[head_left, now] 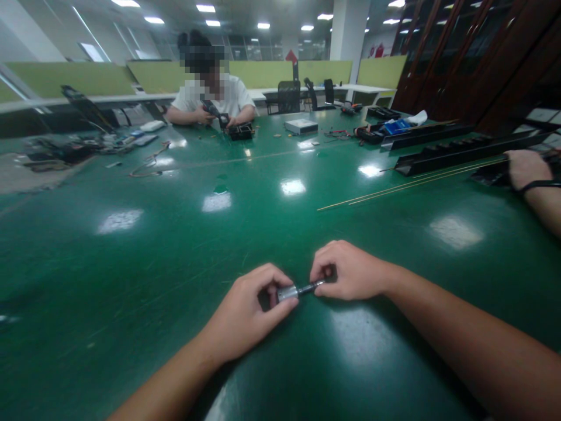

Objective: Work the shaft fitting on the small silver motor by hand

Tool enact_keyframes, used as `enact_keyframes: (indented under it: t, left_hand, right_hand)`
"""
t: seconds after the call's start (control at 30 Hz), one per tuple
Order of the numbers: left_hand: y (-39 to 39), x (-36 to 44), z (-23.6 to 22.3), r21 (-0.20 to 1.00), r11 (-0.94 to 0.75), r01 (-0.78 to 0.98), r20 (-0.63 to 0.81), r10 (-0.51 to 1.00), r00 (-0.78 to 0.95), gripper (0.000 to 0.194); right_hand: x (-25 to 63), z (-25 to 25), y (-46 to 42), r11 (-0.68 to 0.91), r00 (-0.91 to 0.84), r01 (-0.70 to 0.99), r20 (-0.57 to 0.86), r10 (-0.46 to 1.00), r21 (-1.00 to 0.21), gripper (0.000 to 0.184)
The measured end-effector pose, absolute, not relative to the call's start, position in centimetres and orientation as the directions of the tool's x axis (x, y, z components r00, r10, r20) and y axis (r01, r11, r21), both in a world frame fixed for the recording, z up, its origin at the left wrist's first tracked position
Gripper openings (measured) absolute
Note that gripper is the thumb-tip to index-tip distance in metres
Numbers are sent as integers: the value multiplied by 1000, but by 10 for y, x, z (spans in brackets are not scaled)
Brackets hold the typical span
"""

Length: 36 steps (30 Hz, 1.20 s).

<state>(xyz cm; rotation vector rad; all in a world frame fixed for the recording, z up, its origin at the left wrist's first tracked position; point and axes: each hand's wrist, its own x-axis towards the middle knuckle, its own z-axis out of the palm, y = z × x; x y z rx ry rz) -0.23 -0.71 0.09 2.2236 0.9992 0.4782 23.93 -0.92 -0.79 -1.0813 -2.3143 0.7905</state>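
A short silver metal cylinder (pixel 288 293) sits between the thumb and fingers of my left hand (pixel 245 310), held just above or on the green tabletop. From its right end a thin dark rod (pixel 307 288) sticks out, roughly in line with it. The fingertips of my right hand (pixel 350 272) close on the rod's far end, which looks metallic and is partly covered by them. Whether rod and cylinder are one piece I cannot tell.
Two long thin rods (pixel 372 195) and black channel pieces (pixel 438 162) lie at the right, near another person's hand (pixel 528 168). Across the green table (pixel 175 263), a person in white (pixel 239 93) handles a dark tool. Electronic parts (pixel 61 153) are heaped far left, with a grey box (pixel 301 127) mid-back.
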Motion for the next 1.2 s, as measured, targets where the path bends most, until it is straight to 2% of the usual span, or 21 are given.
enact_keyframes:
  t: [1.2]
  left_hand:
    - [-10,-8,1,686,-501,528,60,762,644,14]
  right_hand:
    - [256,-1,-5,412,-561,579,22,827,-703,10]
